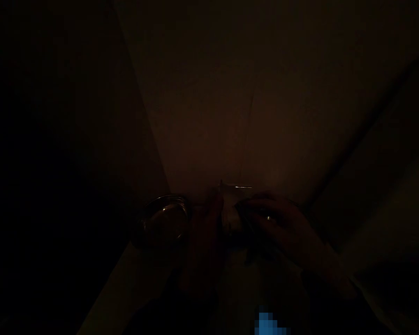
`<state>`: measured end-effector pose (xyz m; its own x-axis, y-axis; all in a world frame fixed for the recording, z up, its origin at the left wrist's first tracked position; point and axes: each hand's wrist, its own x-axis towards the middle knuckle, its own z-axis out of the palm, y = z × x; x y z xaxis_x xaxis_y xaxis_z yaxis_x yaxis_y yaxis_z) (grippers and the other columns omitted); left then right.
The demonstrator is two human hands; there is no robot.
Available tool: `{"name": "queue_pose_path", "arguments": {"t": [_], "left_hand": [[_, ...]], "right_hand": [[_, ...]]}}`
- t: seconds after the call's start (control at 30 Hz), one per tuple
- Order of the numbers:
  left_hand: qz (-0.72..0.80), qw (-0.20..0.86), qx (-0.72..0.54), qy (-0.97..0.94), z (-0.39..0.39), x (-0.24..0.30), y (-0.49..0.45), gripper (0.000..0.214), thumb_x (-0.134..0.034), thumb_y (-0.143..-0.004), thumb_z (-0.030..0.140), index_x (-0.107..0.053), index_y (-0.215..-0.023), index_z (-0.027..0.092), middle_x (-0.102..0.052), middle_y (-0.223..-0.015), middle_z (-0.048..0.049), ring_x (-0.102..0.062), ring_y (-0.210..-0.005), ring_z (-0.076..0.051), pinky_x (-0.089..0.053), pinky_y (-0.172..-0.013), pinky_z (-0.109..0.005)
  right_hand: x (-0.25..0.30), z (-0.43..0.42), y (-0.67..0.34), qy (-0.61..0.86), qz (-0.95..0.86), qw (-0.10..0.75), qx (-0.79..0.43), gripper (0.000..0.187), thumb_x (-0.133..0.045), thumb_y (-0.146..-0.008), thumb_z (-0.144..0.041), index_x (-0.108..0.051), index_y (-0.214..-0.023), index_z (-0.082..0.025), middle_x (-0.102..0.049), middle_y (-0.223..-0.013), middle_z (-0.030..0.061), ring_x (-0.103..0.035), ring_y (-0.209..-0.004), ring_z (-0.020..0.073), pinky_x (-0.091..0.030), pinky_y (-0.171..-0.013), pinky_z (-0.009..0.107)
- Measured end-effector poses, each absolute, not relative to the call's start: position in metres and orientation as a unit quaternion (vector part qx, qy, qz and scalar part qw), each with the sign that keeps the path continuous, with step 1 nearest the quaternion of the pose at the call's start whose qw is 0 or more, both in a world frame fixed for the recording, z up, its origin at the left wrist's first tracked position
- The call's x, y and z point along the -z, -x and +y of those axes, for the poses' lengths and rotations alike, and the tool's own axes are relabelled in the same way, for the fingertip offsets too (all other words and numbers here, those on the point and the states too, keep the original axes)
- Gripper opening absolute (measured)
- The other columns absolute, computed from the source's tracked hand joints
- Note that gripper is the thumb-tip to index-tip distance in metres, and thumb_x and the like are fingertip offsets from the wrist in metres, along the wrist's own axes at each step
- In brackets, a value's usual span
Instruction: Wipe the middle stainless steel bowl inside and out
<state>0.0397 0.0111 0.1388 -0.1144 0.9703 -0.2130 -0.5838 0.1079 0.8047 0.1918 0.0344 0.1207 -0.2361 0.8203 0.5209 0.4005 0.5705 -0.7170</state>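
Observation:
The picture is very dark. My left hand [204, 237] is in the lower middle, its fingers closed against a pale, roundish object [231, 215] whose kind I cannot make out. A thin bright line glints along its top. From the right comes my right hand [288, 223], fingers bent together at a dark, flat, cloth-like thing [246, 216] beside the pale object. Shadow hides most of what the fingers touch. Just left of my left hand is a shiny, round-rimmed dish [164, 218].
A light surface [108, 288] with a slanting left edge lies below the hands. Beyond them rises a brownish panel [209, 130] with a seam. Dark borders run along both sides. A pixelated blue patch [268, 324] shows at the bottom.

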Motion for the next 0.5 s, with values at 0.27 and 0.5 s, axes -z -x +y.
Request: {"name": "queue_pose_path", "arguments": {"t": [0.27,0.5], "left_hand": [[0.452,0.606,-0.617,-0.219,0.008,-0.149,-0.039,0.015,-0.064,-0.08,0.029,-0.073,-0.08,0.017,-0.073,-0.087,-0.0056,-0.067,-0.08,-0.017,-0.051,-0.065,-0.024],[0.469,0.571,-0.621,-0.262,0.015,-0.131,-0.04,0.026,-0.068,-0.075,0.037,-0.072,-0.089,0.015,-0.074,-0.089,-0.0054,-0.068,-0.082,-0.017,-0.05,-0.066,-0.023]], "right_hand": [[-0.121,0.029,-0.189,0.404,-0.777,0.439,-0.201,0.017,-0.06,-0.083,-0.022,-0.068,-0.098,-0.025,-0.064,-0.099,0.0036,-0.065,-0.089,0.0179,-0.054,-0.075,0.03],[-0.12,0.024,-0.18,0.416,-0.787,0.431,-0.148,0.013,-0.059,-0.086,-0.019,-0.065,-0.097,-0.025,-0.062,-0.1,0.0027,-0.063,-0.088,0.0163,-0.052,-0.076,0.029]]}}
